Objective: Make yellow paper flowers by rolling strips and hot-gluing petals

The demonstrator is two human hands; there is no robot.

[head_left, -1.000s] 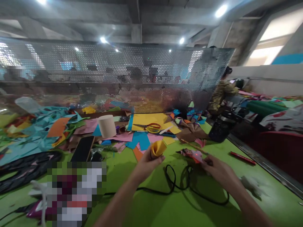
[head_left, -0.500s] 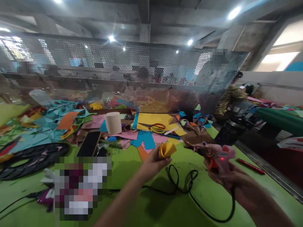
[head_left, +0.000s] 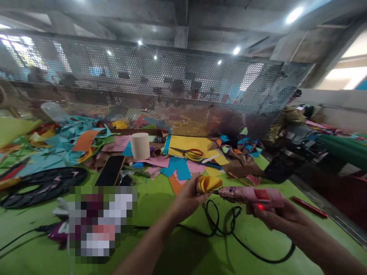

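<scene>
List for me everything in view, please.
roll: 1, yellow, centre
glue gun: 1, pink, right of roll
cord: 2 stretches, black, front
scissors: 1, red-yellow, behind roll
cylinder: 1, cream, back left
phone: 1, black, left
pen: 1, red, right
scraps: many, multicoloured, back
ring: 1, black, far left
screen: 1, grey, back
lights: several, white, ceiling
table: 1, green, below
person: 1 clear, khaki-clad, far right
left grip: 1, bare, on roll
right grip: 1, bare, on glue gun

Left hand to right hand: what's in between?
Head view: the yellow roll in the left hand, then the pink glue gun in the right hand. Nozzle is at the roll; contact can't be told.
</scene>
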